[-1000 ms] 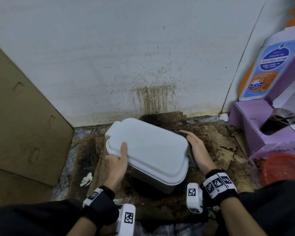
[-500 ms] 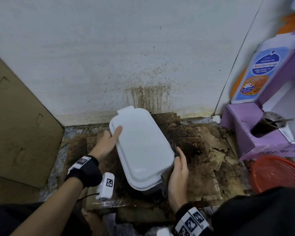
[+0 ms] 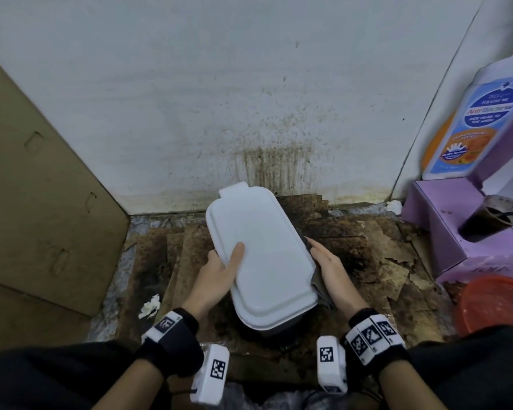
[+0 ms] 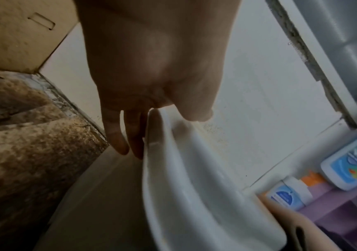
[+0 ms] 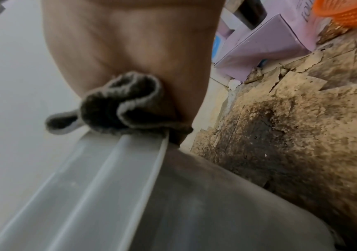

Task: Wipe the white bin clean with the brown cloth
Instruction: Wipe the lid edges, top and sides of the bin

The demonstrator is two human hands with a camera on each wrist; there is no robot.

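The white bin [image 3: 261, 255] stands on the stained floor with its lid shut and its long axis pointing away from me. My left hand [image 3: 222, 267] grips the lid's left rim, thumb on top and fingers down the side; in the left wrist view the left hand [image 4: 151, 118] pinches the white bin [image 4: 194, 186] at its rim. My right hand [image 3: 328, 261] lies flat with straight fingers against the bin's right side and presses the brown cloth [image 3: 317, 281] onto it. The right wrist view shows the brown cloth [image 5: 125, 105] bunched under the palm at the white bin's [image 5: 100, 186] rim.
A stained white wall [image 3: 279, 164] rises just behind the bin. Brown cardboard [image 3: 36, 202] leans at the left. At the right are a purple box [image 3: 462, 232] with a dark cup [image 3: 486, 220], a wash bottle [image 3: 480, 119] and an orange-red basket [image 3: 495, 303]. A paper scrap [image 3: 150, 306] lies left.
The bin lay crosswise a second ago and now points away from me. My left hand came back from the lid's far end to its left rim. My right hand slid forward along the right side.
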